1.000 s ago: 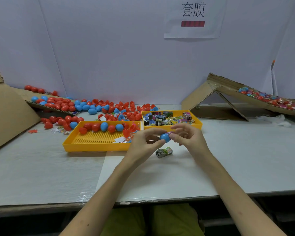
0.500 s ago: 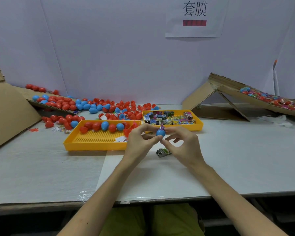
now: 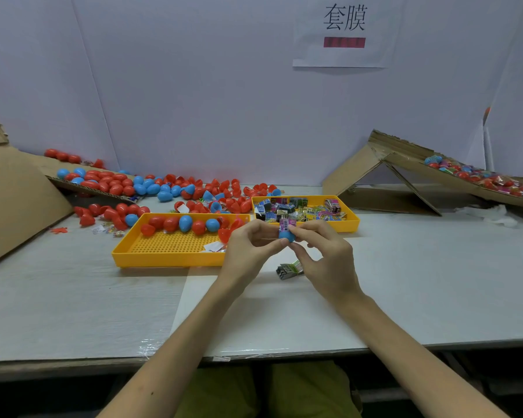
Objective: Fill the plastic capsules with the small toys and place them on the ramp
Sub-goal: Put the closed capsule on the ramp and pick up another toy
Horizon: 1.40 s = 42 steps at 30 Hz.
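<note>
pale partition walls [image 3: 194,86] with a paper sign [image 3: 344,55] stand behind a film-covered grey table [image 3: 73,312].

Soft, even overhead light, faint shadows on the table [image 3: 73,297], slight wide-angle bowing at edges, mild overall softness.

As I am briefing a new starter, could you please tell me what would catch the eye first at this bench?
At the centre, the left hand and right hand pinch a blue plastic capsule with a small printed toy packet poking from its top. Behind on the left sprawls a heap of red and blue capsules; at far right a sloping cardboard ramp carries filled ones.
</note>
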Each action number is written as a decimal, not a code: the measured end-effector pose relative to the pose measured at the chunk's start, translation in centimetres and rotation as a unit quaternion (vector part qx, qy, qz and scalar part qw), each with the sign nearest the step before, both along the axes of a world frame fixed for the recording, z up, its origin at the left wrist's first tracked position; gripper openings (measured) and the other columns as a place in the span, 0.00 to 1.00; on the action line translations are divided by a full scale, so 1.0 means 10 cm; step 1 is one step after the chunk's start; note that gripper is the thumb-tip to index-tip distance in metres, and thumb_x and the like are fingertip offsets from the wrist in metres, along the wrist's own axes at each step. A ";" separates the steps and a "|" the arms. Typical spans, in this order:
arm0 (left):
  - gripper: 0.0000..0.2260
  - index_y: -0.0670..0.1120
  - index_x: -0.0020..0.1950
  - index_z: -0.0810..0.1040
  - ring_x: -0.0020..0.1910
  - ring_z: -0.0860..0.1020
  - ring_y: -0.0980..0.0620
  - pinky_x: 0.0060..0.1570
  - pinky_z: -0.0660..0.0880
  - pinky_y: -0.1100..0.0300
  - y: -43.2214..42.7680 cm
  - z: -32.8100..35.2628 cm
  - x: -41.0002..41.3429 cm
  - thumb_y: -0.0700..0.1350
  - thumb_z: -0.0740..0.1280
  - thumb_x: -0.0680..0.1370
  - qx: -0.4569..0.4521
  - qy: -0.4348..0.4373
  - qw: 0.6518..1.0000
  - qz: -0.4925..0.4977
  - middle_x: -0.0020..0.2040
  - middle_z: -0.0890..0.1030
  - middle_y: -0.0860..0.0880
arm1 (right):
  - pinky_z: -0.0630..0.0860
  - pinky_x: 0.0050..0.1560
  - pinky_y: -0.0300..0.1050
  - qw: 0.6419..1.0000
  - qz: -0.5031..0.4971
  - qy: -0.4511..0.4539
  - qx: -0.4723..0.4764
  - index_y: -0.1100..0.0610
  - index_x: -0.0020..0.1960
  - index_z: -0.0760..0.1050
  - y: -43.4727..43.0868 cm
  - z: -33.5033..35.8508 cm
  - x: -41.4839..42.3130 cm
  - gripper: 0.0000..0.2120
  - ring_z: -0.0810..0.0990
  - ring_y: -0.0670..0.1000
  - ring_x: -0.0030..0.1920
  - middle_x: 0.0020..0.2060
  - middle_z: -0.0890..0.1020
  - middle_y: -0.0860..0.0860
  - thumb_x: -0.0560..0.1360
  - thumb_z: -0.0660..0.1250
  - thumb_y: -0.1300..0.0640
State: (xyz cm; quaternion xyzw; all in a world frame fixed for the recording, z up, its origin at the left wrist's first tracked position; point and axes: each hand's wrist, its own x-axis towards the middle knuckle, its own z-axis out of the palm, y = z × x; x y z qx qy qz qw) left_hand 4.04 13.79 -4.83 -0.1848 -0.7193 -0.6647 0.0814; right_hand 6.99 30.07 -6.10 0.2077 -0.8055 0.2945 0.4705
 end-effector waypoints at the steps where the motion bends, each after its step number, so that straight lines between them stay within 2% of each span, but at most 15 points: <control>1: 0.08 0.48 0.49 0.81 0.45 0.84 0.58 0.43 0.80 0.65 0.00 0.00 0.00 0.42 0.77 0.73 0.012 -0.013 1.000 -0.006 0.46 0.85 0.53 | 0.73 0.51 0.27 1.000 -0.003 0.003 0.001 0.64 0.57 0.82 -0.01 0.00 0.00 0.17 0.78 0.46 0.49 0.48 0.83 0.57 0.69 0.77 0.68; 4: 0.09 0.45 0.51 0.81 0.46 0.85 0.55 0.43 0.81 0.64 0.00 0.02 0.01 0.42 0.77 0.73 0.045 -0.044 0.998 -0.019 0.47 0.86 0.50 | 0.75 0.53 0.30 1.000 -0.015 0.005 -0.008 0.65 0.58 0.82 -0.02 0.02 0.02 0.17 0.79 0.46 0.49 0.49 0.84 0.56 0.69 0.77 0.66; 8: 0.11 0.42 0.53 0.81 0.46 0.86 0.52 0.43 0.81 0.63 -0.01 0.02 0.02 0.41 0.76 0.73 0.062 -0.062 0.995 -0.037 0.46 0.87 0.48 | 0.72 0.58 0.27 1.000 -0.025 0.014 -0.007 0.65 0.53 0.83 -0.02 0.02 0.03 0.14 0.82 0.50 0.49 0.48 0.85 0.57 0.68 0.78 0.67; 11: 0.12 0.41 0.55 0.80 0.47 0.86 0.49 0.45 0.81 0.62 -0.03 0.02 0.03 0.42 0.75 0.74 0.077 -0.087 0.991 -0.066 0.45 0.87 0.47 | 0.72 0.57 0.27 1.000 -0.018 0.024 0.001 0.65 0.52 0.84 -0.01 0.01 0.03 0.12 0.81 0.49 0.48 0.46 0.84 0.57 0.69 0.77 0.67; 17: 0.10 0.43 0.54 0.79 0.47 0.86 0.48 0.43 0.81 0.63 -0.02 0.05 0.03 0.41 0.74 0.74 0.104 -0.115 0.984 -0.088 0.46 0.87 0.49 | 0.72 0.59 0.28 0.999 -0.026 0.028 -0.005 0.65 0.55 0.82 -0.03 0.02 0.03 0.14 0.80 0.49 0.52 0.49 0.83 0.57 0.70 0.77 0.66; 20: 0.14 0.43 0.54 0.79 0.48 0.86 0.47 0.44 0.81 0.62 -0.03 0.07 0.05 0.44 0.74 0.71 0.127 -0.136 0.976 -0.114 0.47 0.87 0.47 | 0.71 0.60 0.28 0.999 -0.028 0.033 -0.014 0.65 0.56 0.82 -0.03 0.02 0.03 0.15 0.80 0.48 0.53 0.50 0.84 0.56 0.70 0.77 0.65; 24: 0.08 0.43 0.54 0.79 0.49 0.86 0.45 0.45 0.81 0.61 -0.04 0.06 0.05 0.40 0.72 0.76 0.125 -0.147 0.973 -0.127 0.48 0.87 0.45 | 0.72 0.61 0.28 0.999 -0.023 0.049 -0.007 0.65 0.55 0.83 -0.02 0.01 0.04 0.13 0.81 0.49 0.52 0.49 0.84 0.57 0.71 0.75 0.67; 29: 0.09 0.42 0.57 0.78 0.50 0.86 0.45 0.45 0.81 0.61 -0.04 0.06 0.07 0.39 0.71 0.77 0.121 -0.153 0.971 -0.140 0.49 0.87 0.45 | 0.72 0.59 0.27 0.998 -0.012 0.055 -0.004 0.65 0.55 0.83 0.00 0.00 0.04 0.13 0.80 0.47 0.51 0.49 0.84 0.58 0.70 0.75 0.70; 35: 0.15 0.42 0.62 0.79 0.52 0.85 0.46 0.49 0.81 0.59 -0.02 0.11 0.10 0.49 0.69 0.78 0.129 -0.190 0.959 -0.166 0.53 0.86 0.47 | 0.73 0.59 0.30 0.998 0.000 0.056 0.010 0.63 0.58 0.82 -0.03 0.02 0.05 0.14 0.79 0.49 0.53 0.50 0.82 0.58 0.73 0.72 0.69; 40: 0.21 0.42 0.65 0.79 0.51 0.84 0.50 0.51 0.80 0.59 -0.02 0.13 0.11 0.52 0.69 0.75 0.129 -0.199 0.956 -0.172 0.56 0.84 0.47 | 0.74 0.62 0.34 0.999 -0.005 0.034 0.014 0.65 0.60 0.81 -0.05 0.04 0.08 0.18 0.81 0.52 0.55 0.53 0.84 0.57 0.71 0.76 0.65; 42: 0.20 0.43 0.64 0.80 0.52 0.84 0.50 0.51 0.80 0.59 -0.03 0.13 0.11 0.52 0.68 0.76 0.128 -0.202 0.954 -0.179 0.57 0.85 0.46 | 0.76 0.60 0.37 0.999 -0.016 0.029 0.007 0.65 0.59 0.81 -0.05 0.04 0.09 0.18 0.83 0.53 0.54 0.53 0.85 0.57 0.70 0.77 0.63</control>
